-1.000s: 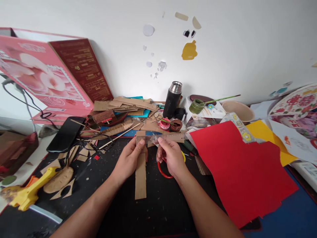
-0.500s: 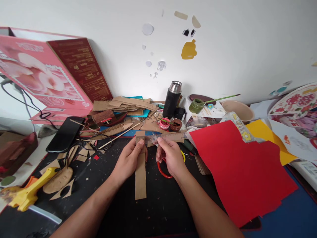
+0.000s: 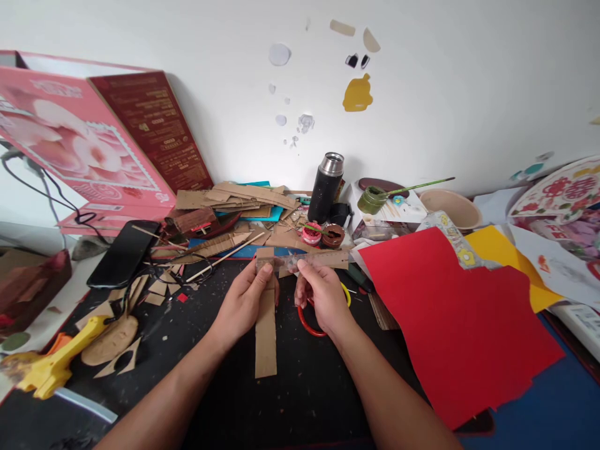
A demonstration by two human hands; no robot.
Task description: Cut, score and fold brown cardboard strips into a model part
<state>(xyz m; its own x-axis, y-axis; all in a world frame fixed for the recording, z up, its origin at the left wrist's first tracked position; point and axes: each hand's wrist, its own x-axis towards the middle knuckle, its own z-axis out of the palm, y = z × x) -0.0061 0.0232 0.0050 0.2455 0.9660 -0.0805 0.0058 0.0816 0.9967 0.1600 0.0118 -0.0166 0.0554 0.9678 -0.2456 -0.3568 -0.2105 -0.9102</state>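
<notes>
My left hand (image 3: 246, 300) is closed around a narrow cardboard strip (image 3: 265, 340), its thumb pressed on the front near the upper end. The strip hangs lengthwise toward me over the black mat. In my right hand (image 3: 328, 294) a clear plastic ruler (image 3: 328, 257) is pinched between thumb and curled fingers. Its left end lies across the upper part of the strip, by my left thumb. Just below my right hand is a red ring-shaped handle (image 3: 309, 326), with a yellow one (image 3: 347, 296) partly hidden behind the hand.
A yellow glue gun (image 3: 65, 362) and cardboard scraps (image 3: 159, 287) lie left, near a black phone (image 3: 122, 253). Behind stand a black thermos (image 3: 324, 194) and open paint jars (image 3: 334, 235). Red paper (image 3: 459, 319) spreads across the right. A pink box (image 3: 94, 137) stands back left.
</notes>
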